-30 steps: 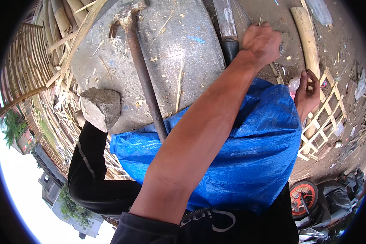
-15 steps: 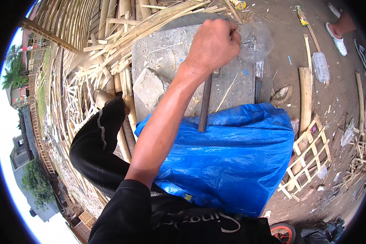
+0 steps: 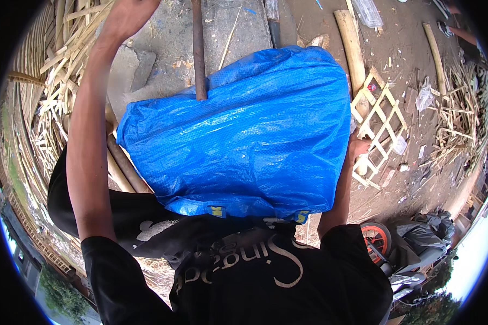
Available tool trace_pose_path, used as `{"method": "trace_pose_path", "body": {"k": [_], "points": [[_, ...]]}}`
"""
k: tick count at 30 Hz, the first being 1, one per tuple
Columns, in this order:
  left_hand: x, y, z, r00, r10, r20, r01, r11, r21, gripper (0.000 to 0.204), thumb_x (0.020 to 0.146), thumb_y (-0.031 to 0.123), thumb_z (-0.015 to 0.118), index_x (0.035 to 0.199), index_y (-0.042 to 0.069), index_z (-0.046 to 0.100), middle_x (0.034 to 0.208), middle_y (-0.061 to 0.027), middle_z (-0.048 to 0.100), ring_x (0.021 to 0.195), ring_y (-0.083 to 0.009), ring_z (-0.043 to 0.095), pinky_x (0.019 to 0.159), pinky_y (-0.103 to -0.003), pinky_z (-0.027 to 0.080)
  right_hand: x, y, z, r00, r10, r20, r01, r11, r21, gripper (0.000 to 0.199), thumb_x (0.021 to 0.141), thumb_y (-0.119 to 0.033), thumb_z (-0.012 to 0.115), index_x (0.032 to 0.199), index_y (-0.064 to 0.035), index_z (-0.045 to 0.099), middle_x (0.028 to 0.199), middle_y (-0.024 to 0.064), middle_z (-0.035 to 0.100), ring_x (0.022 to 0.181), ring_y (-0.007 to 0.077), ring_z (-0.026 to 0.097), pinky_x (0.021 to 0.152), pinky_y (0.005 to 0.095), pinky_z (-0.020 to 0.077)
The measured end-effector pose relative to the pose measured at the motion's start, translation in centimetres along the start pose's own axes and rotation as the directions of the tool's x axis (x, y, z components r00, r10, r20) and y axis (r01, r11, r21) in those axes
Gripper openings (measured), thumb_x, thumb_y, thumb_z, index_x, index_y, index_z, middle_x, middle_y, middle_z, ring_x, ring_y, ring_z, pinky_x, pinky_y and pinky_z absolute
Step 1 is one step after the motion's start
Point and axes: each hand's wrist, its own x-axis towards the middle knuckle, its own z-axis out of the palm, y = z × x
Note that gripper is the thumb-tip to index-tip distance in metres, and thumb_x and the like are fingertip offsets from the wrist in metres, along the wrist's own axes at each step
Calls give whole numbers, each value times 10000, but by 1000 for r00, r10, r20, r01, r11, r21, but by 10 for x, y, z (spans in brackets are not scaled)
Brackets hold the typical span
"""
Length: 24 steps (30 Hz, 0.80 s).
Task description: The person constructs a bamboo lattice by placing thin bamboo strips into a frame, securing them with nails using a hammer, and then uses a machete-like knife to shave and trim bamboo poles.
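My left hand (image 3: 131,15) is at the top edge, above the grey stone slab (image 3: 171,32); its fingers are cut off by the frame. A dark metal rod (image 3: 199,54) lies across the slab, its near end resting on the blue tarp (image 3: 244,130) over my lap. Down at my right side, my right hand (image 3: 358,147) reaches past the tarp to a lattice of crossed bamboo strips (image 3: 387,122). Its fingers look closed on the lattice's near edge, partly hidden.
A rough chunk of concrete (image 3: 130,69) sits on the slab's left. Split bamboo strips (image 3: 73,62) pile up beyond it. To the right lie a bamboo pole (image 3: 351,49), a clear plastic container (image 3: 367,12) and scattered scraps. An orange-rimmed wheel (image 3: 377,238) stands behind at right.
The view has swung down and to the right. My left hand has left the clear bowl of nails and shifted left. My right hand has come into view at the bamboo lattice.
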Motion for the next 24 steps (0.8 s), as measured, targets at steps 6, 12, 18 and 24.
{"method": "trace_pose_path", "body": {"k": [6,12,18,24], "points": [[-36,-103,-88,925,16,380,-128,954,271,443,991,395,596,1224,26,670,1152,-73,716,895,-197,627,715,-354,495,-1,47,44,899,-41,437,20,998,53,560,913,-492,622,1114,27,686,1121,298,634,1171,456,561,1017,551,419],[-116,-88,-135,895,-228,384,144,961,235,311,999,231,582,1198,6,661,1113,-89,712,942,-171,637,796,-326,468,-26,-30,14,860,-190,473,292,945,-150,580,1022,-504,328,1149,-98,723,1257,166,640,1257,346,501,1072,657,283],[-123,-82,-159,935,-219,280,177,970,169,345,998,287,605,1206,20,671,1109,-83,717,958,-179,638,846,-323,466,30,10,-39,970,-207,132,179,964,194,494,990,-301,481,693,65,631,620,237,632,522,347,595,569,481,451],[-127,-57,-181,972,-73,224,28,980,198,333,995,303,610,1184,41,691,1099,-110,719,947,-229,657,838,-367,489,149,13,-171,992,121,31,-125,959,253,485,965,-385,537,1127,33,722,968,186,732,810,308,684,723,433,538]]}}
